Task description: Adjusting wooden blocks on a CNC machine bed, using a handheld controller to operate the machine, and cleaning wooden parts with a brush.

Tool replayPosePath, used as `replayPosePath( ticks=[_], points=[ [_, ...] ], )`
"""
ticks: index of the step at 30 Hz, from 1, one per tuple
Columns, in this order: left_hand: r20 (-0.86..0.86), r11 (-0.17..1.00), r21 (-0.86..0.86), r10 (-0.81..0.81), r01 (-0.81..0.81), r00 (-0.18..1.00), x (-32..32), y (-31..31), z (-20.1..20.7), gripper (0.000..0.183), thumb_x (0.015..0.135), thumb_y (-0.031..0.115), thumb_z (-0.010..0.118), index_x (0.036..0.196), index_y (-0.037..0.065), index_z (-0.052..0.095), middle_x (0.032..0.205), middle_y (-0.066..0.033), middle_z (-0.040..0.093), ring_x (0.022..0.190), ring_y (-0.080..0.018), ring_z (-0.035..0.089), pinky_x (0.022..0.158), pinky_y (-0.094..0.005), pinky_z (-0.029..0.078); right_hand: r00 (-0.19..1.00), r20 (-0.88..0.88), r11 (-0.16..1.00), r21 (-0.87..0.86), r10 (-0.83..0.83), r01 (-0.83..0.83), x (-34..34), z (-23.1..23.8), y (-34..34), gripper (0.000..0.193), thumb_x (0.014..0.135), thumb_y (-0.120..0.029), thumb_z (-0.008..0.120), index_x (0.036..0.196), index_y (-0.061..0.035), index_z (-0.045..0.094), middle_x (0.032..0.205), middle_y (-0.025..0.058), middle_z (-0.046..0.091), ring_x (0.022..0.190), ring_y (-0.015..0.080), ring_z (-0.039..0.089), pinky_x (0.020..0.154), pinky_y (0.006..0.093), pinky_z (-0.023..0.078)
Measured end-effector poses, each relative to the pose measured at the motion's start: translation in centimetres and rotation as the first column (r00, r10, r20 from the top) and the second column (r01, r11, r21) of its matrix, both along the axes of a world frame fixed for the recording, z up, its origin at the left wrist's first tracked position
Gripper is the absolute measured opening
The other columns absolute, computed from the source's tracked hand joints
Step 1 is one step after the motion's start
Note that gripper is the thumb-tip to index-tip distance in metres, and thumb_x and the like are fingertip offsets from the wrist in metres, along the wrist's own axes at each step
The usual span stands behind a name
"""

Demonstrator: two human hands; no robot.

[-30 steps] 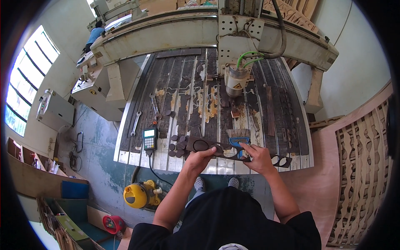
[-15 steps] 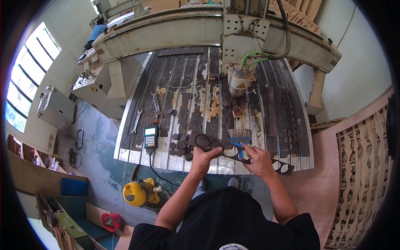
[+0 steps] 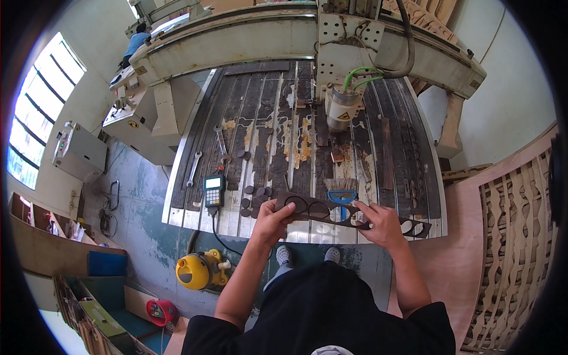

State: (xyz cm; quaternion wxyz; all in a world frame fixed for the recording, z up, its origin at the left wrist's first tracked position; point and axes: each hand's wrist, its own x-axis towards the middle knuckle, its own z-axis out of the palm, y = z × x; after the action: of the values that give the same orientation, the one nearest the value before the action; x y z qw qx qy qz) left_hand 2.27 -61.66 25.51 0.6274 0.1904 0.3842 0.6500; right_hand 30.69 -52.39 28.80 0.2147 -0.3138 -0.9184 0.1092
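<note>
A long dark strip (image 3: pixel 307 206) with a row of round cut-outs is held between my hands over the front of the machine bed. My left hand (image 3: pixel 272 221) pinches its left end, thumb on top. Farther right along the strip, my right hand (image 3: pixel 383 225) grips it, with fingers over its top. Bed shows through the cut-outs at the right end; whether those at the left hold discs I cannot tell. Several dark round discs (image 3: pixel 249 190) lie left of the strip, partly hidden by it. Just beyond it rests a blue-handled brush (image 3: pixel 342 193), its handle partly covered.
A keypad controller (image 3: pixel 213 191) and two wrenches (image 3: pixel 194 170) lie on the slatted bed's left. The spindle (image 3: pixel 341 112) hangs from the gantry (image 3: pixel 236 47) beyond my hands. A yellow vacuum (image 3: pixel 198 271) stands on the floor at left. Another person (image 3: pixel 137 44) is far left.
The strip has shifted slightly right. My left hand has slid left to the strip's end, and my right hand has moved a little right with it.
</note>
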Motion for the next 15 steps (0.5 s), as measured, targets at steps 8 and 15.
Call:
replayPosePath(
  ticks=[8,15],
  points=[
    [-0.36,0.997,0.079,0.007,0.023,0.933,-0.4,-1.2,-0.1,0.012,0.083,0.002,0.069,0.095,0.001,0.069,0.093,-0.0074,0.069,0.084,-0.0161,0.064,0.077,-0.0298,0.051,0.998,-0.049,0.998,-0.043,0.036,-0.038,-0.1,1.6,-0.2,0.052,0.064,-0.014,0.078,0.114,-0.0081,0.062,0.073,0.0079,0.055,0.064,0.0254,0.06,0.056,0.0371,0.047],
    [-0.752,0.701,0.659,0.617,0.272,0.232,1.3,-1.8,6.8,0.036,0.053,-0.004,0.071,0.089,0.003,0.069,0.094,-0.0117,0.066,0.09,-0.031,0.063,0.081,-0.0402,0.052,0.951,-0.303,0.957,0.258,-0.052,0.135,2.1,3.3,0.3,0.028,0.062,0.003,0.073,0.089,-0.0042,0.07,0.074,0.0082,0.052,0.068,0.0256,0.056,0.057,0.036,0.043]
  ],
)
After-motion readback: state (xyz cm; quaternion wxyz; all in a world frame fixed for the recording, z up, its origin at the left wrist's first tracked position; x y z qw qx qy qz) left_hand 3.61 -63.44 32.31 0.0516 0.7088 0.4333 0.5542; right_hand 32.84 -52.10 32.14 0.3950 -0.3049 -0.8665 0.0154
